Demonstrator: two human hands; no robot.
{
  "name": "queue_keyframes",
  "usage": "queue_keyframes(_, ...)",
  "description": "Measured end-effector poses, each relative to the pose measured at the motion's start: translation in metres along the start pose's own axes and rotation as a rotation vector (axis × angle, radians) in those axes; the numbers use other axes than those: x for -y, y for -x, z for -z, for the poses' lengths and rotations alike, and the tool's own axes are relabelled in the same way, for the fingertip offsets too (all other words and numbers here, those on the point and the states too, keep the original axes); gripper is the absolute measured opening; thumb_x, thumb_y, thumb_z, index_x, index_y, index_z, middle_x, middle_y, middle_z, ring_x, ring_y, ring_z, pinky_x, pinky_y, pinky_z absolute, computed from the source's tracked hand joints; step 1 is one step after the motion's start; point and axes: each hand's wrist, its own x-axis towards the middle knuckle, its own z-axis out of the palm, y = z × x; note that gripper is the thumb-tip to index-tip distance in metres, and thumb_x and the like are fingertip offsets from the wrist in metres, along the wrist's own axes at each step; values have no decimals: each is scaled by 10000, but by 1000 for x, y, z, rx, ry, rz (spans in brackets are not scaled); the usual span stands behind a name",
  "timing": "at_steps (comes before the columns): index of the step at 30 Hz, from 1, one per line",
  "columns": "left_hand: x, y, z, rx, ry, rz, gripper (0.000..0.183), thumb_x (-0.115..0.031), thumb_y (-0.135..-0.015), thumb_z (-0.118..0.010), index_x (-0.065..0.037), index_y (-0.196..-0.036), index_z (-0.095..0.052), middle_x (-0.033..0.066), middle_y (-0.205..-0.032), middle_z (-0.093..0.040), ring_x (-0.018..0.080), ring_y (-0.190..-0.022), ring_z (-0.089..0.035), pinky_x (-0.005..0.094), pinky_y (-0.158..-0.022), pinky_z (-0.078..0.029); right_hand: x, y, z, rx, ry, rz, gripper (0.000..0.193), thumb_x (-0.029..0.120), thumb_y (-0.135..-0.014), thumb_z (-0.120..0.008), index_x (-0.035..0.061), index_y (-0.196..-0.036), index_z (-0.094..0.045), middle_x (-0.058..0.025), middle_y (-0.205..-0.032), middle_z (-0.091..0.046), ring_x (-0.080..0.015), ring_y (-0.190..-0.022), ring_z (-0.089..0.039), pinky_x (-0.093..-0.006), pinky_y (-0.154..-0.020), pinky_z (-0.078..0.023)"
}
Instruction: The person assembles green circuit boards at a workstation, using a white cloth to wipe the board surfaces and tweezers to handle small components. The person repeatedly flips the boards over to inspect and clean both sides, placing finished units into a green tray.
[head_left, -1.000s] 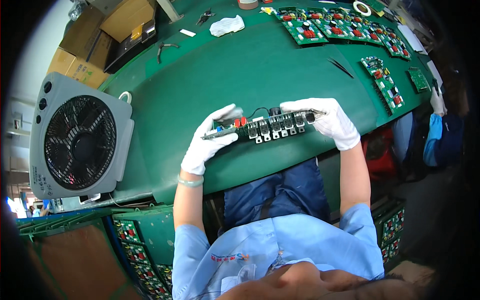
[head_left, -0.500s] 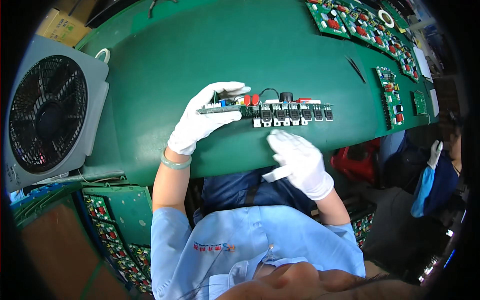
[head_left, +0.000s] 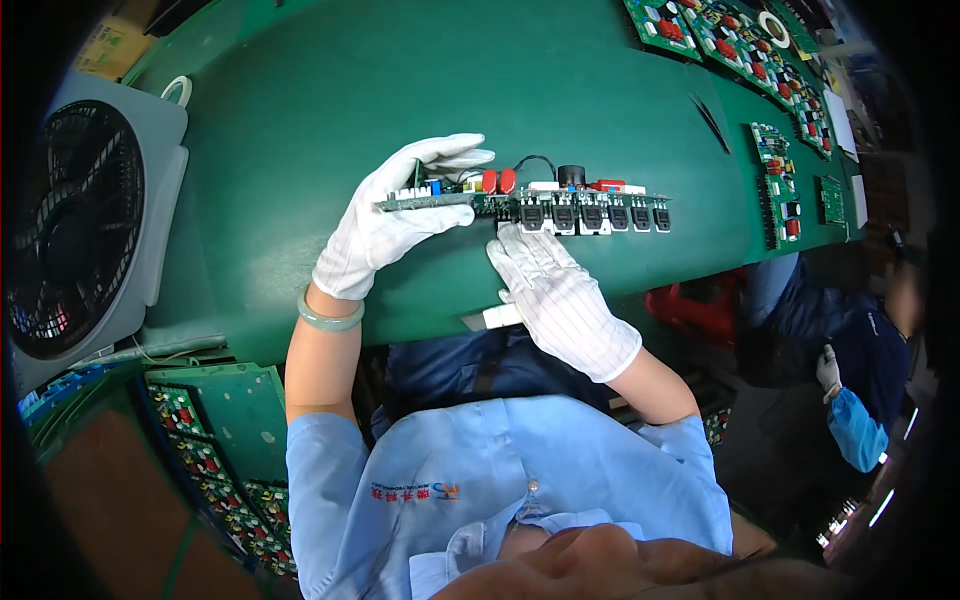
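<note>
Circuit board (head_left: 530,200) is the thing getting worked on, held up over the table (head_left: 400,80) in front of the wearer and seen nearly edge-on, so can't tell if its far edge touches down anywhere.

Left hand (head_left: 370,225) has its left end: thumb along the near side, fingers curved over the far side where the taller parts stick up. Pretty wide C-shaped grip, not a tight pinch. Right hand (head_left: 560,300) is just on the near side of the board, fingers together and nearly straight, tips overlapping the left end of the row of black components (head_left: 593,217). Looks like contact, but honestly hard to be sure. It also has a small white tool (head_left: 500,317) tucked in on the thumb side, sticking out to the left. No clue what kind.

My read is this is a check-or-straighten step on that row, with the left hand as the clamp. Next move probably calls for light fingertip pressure along the components while the left stays steady, and keeping that tool's tip off the metal tabs. Swapping to the tool would need a regrip, I think.

Further out: tweezers (head_left: 711,124) lie beyond the board to its right, then a single populated board (head_left: 778,190) further right, with a row of similar boards (head_left: 745,50) at the far right. Fan (head_left: 75,230) is well left of the held board. A co-worker's gloved hand (head_left: 828,370) shows well off to its right, on the near side.
</note>
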Motion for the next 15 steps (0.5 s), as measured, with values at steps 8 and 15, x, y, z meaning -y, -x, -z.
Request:
queue_keyframes(8, -2, 0, -1, 5, 44, 18, 699, -57, -790, -801, 40, -1401, -477, 209, -1346, -597, 243, -1250, -573, 367, -1071, -461, -15, 22, 16, -24, 61, -107, 509, 121, -906, -604, -77, -1366, -512, -290, -1324, -578, -392, -1271, -555, -526, -1146, -347)
queue_keyframes(15, -4, -2, -2, -26, 57, 55, 732, -59, -782, -808, 42, -1417, -457, 224, -1340, -598, 254, -1236, -584, 372, -1073, -458, -20, 23, 1, -23, 7, -130, 509, 108, -905, -592, -77, -1371, -501, -300, -1342, -559, -402, -1262, -557, -509, -1152, -351)
